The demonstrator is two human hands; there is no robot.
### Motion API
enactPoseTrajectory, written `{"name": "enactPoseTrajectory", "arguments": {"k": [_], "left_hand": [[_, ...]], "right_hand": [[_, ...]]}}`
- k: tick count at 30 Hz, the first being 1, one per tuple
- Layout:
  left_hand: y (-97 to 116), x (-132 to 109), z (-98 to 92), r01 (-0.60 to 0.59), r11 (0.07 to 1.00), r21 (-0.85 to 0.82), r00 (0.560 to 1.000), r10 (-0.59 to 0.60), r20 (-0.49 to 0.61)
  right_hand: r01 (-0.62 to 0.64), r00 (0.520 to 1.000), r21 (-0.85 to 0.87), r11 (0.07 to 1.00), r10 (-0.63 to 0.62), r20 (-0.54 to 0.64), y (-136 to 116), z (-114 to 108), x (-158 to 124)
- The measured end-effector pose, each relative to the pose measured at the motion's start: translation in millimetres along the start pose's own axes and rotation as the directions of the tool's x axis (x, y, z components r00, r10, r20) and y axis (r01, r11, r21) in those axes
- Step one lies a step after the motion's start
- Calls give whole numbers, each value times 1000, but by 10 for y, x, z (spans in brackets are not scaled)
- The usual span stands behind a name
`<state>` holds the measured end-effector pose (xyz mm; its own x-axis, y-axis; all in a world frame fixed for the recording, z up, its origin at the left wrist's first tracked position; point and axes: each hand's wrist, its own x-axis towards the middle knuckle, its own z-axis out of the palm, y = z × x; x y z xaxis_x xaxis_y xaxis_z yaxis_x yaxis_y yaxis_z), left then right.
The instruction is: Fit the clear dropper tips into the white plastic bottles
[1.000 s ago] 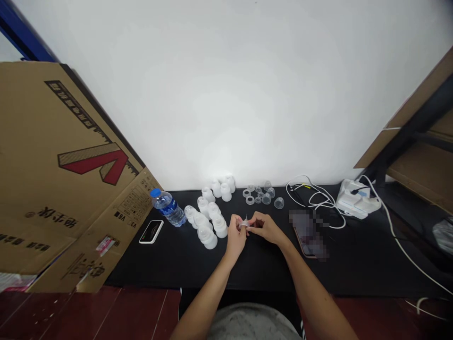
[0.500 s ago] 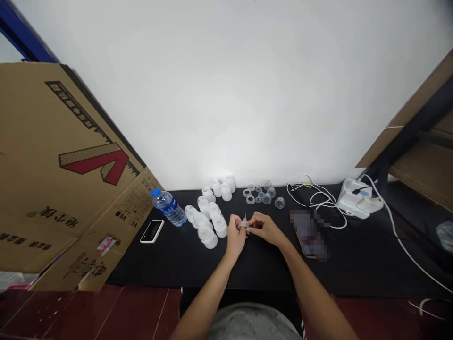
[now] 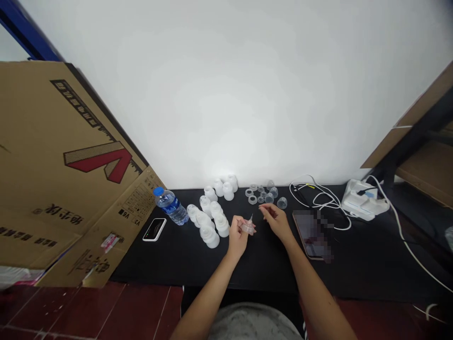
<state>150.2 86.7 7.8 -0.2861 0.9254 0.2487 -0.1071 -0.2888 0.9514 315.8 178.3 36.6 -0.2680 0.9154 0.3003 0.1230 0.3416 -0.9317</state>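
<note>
My left hand (image 3: 238, 236) is closed around the edge of a clear round part (image 3: 248, 228) with a flat, ring-like rim and a thin tip pointing up. Apart from it, my right hand (image 3: 278, 222) hovers over the black table, its thumb and fingers loosely bent, and no object shows between them. Just beyond that hand lie several clear rings (image 3: 252, 200) and several clear dome-shaped caps (image 3: 282, 203). To the left of my left hand stand several white, bottle-neck-shaped plastic pieces (image 3: 222, 225), grouped close together.
On the left are a water bottle (image 3: 171, 206), a white-framed device (image 3: 155, 230) and a large cardboard box (image 3: 81, 189). A phone (image 3: 311, 236) lies right of my right arm. Cables (image 3: 327, 203) run to a white power strip (image 3: 364, 200). A white wall backs the table.
My right hand has let go of the clear part and moved right and away toward the clear rings. The part stays in my left hand, now more exposed. The view has shifted slightly.
</note>
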Motion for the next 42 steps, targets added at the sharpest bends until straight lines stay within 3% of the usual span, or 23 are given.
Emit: {"name": "enactPoseTrajectory", "arguments": {"k": [3, 7, 16, 22, 28, 33, 35, 38, 42], "left_hand": [[-4, -49, -4, -87, 996, 26, 996, 87, -18], [-1, -56, -15, -130, 990, 62, 988, 135, -80], [-46, 56, -13, 72, 993, 90, 995, -66, -76], [61, 51, 0, 34, 948, 316, 999, -32, -13], [91, 60, 21, -10, 941, 337, 1000, 3, 21], [-21, 58, 15, -24, 951, 309, 1000, 25, 1], [-60, 58, 14, -24, 958, 286, 1000, 25, 1], [-96, 63, 15, -21, 961, 276, 1000, 19, 10], [-120, 76, 20, -16, 963, 270, 999, 6, 38]], "right_hand": [[-25, 976, -176, 984, -15, -219, 72, -104, 49], [-68, 963, -245, 967, 0, -268, 131, -171, 72], [41, 996, -216, 975, -57, -69, 189, -28, 44], [143, 989, -201, 969, -130, 77, 118, 153, 31], [276, 958, -332, 902, -228, 176, -157, 307, 389], [390, 902, -459, 798, -231, 366, -371, 665, 800], [394, 904, -499, 772, -228, 362, -391, 845, 931], [339, 921, -492, 802, -176, 347, -367, 1062, 1076], [287, 924, -439, 852, -125, 361, -290, 1064, 1124]]}}
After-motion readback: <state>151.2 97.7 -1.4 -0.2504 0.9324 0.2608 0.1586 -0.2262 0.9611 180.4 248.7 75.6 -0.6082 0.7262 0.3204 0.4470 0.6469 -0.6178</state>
